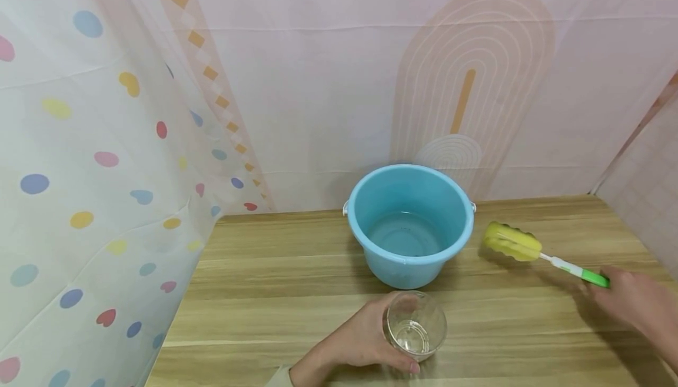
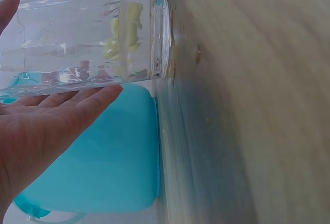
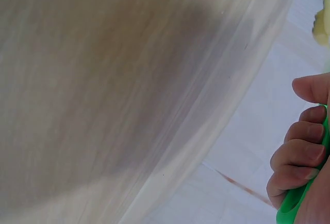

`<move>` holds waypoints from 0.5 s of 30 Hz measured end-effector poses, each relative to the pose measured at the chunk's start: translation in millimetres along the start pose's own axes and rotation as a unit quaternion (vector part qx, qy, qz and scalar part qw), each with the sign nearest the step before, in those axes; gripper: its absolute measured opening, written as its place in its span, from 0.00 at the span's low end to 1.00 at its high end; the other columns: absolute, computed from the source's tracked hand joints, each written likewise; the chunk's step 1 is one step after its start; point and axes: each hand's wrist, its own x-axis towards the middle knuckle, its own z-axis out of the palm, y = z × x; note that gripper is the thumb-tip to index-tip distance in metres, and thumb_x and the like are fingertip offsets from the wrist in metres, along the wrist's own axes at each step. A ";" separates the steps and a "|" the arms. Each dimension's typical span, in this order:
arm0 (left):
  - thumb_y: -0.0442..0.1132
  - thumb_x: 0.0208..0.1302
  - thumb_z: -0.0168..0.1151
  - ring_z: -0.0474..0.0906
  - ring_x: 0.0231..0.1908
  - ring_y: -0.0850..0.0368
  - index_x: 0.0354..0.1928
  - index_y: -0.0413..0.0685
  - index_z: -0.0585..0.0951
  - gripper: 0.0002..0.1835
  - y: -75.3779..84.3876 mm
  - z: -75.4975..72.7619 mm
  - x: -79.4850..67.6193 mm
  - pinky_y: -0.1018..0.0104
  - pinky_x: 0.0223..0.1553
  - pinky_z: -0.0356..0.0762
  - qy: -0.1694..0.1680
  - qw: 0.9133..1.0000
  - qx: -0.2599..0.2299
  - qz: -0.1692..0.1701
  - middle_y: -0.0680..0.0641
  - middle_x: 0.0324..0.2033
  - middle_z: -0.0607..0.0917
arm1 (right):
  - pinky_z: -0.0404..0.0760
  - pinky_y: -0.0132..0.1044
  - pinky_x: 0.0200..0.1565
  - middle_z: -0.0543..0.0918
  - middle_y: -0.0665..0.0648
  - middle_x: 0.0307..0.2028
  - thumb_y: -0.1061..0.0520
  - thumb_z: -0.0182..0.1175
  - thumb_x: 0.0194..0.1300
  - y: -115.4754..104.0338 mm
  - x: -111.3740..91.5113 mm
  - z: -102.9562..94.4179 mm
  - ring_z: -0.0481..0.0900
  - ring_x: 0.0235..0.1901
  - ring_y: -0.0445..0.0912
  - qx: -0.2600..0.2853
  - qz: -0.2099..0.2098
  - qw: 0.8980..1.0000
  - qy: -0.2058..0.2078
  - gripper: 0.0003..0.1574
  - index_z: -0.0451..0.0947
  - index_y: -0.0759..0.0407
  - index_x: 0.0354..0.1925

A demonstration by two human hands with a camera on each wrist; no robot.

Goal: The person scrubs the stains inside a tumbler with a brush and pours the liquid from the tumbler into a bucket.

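My left hand [image 1: 365, 334] is wrapped round a clear drinking glass [image 1: 415, 325], thumb on the near side and fingers on the far side. In the left wrist view the glass [image 2: 77, 41] has its base at the tabletop. At the right, my right hand [image 1: 635, 302] grips the green end of a bottle brush [image 1: 569, 266] with a yellow sponge head [image 1: 512, 242]. That head is held just above the table, pointing left toward the bucket. The right wrist view shows fingers [image 3: 296, 154] curled round the green handle [image 3: 291, 208].
A light blue bucket [image 1: 405, 269] with a little water in it stands behind the glass, near the table's back edge. Patterned curtains [image 1: 318, 110] hang behind and to the left of the wooden table [image 1: 254, 293]. Small water drops [image 2: 198, 54] lie on the tabletop.
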 end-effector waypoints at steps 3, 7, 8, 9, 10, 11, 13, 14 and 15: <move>0.37 0.48 0.87 0.72 0.67 0.59 0.73 0.56 0.72 0.49 -0.4 0.1 0.4 0.60 0.70 0.69 -0.001 1.000 -0.005 0.002 0.54 0.66 0.78 | 0.59 0.34 0.18 0.58 0.47 0.15 0.63 0.61 0.63 0.0 -0.7 -0.8 0.57 0.16 0.42 -0.006 -0.002 1.000 0.013 0.22 0.60 0.52 0.20; 0.36 0.48 0.87 0.72 0.66 0.59 0.72 0.56 0.72 0.49 -0.4 0.3 0.8 0.60 0.70 0.69 0.000 1.000 -0.009 0.003 0.54 0.66 0.78 | 0.59 0.33 0.17 0.58 0.47 0.15 0.65 0.61 0.61 0.3 -1.8 -1.8 0.57 0.15 0.42 -0.005 -0.002 1.000 0.023 0.22 0.60 0.52 0.20; 0.36 0.48 0.87 0.72 0.66 0.59 0.72 0.56 0.72 0.49 -0.4 0.3 0.8 0.60 0.70 0.69 0.000 1.000 -0.010 0.003 0.54 0.66 0.78 | 0.59 0.34 0.18 0.58 0.47 0.15 0.65 0.61 0.61 0.5 -1.8 -2.1 0.57 0.15 0.43 -0.003 0.001 1.000 0.025 0.22 0.60 0.52 0.20; 0.36 0.48 0.87 0.73 0.66 0.59 0.72 0.56 0.72 0.49 -0.3 0.4 0.7 0.60 0.70 0.69 0.000 1.000 -0.010 0.003 0.54 0.65 0.78 | 0.60 0.35 0.18 0.58 0.48 0.15 0.65 0.61 0.61 0.3 -2.0 -2.7 0.58 0.15 0.43 0.000 0.005 1.000 0.024 0.22 0.60 0.53 0.20; 0.36 0.48 0.87 0.73 0.66 0.59 0.72 0.56 0.72 0.49 -0.4 0.4 0.6 0.60 0.70 0.69 0.000 1.000 -0.011 0.002 0.54 0.65 0.78 | 0.60 0.36 0.18 0.59 0.48 0.15 0.65 0.60 0.61 0.1 -2.4 -3.1 0.58 0.15 0.44 0.001 0.009 1.000 0.024 0.21 0.60 0.53 0.20; 0.36 0.48 0.87 0.73 0.66 0.58 0.72 0.56 0.72 0.49 -0.4 0.5 0.5 0.60 0.70 0.69 0.000 1.000 -0.012 0.001 0.54 0.65 0.78 | 0.60 0.37 0.19 0.59 0.48 0.15 0.65 0.60 0.62 0.1 -3.0 -4.0 0.59 0.15 0.44 0.005 0.013 1.000 0.022 0.21 0.61 0.53 0.20; 0.36 0.48 0.87 0.73 0.66 0.58 0.72 0.56 0.72 0.49 -0.5 0.7 0.3 0.60 0.70 0.69 0.000 1.000 -0.013 0.000 0.54 0.65 0.78 | 0.61 0.38 0.19 0.60 0.49 0.15 0.64 0.58 0.63 -0.4 -3.8 -6.1 0.60 0.16 0.45 0.014 0.028 0.999 0.014 0.20 0.61 0.54 0.20; 0.36 0.48 0.87 0.73 0.66 0.58 0.72 0.56 0.72 0.49 -0.6 0.8 0.2 0.60 0.70 0.69 0.000 1.000 -0.013 -0.001 0.54 0.65 0.78 | 0.61 0.39 0.19 0.61 0.49 0.15 0.63 0.58 0.64 -1.1 -4.1 -7.4 0.60 0.16 0.46 0.018 0.038 0.999 0.008 0.19 0.62 0.54 0.20; 0.36 0.47 0.87 0.73 0.66 0.58 0.72 0.56 0.72 0.49 -0.6 0.8 0.0 0.60 0.70 0.69 0.001 1.000 -0.013 -0.002 0.54 0.65 0.78 | 0.61 0.39 0.19 0.61 0.49 0.15 0.62 0.57 0.65 -1.8 -4.6 -8.5 0.60 0.16 0.46 0.021 0.046 0.999 0.005 0.19 0.62 0.54 0.20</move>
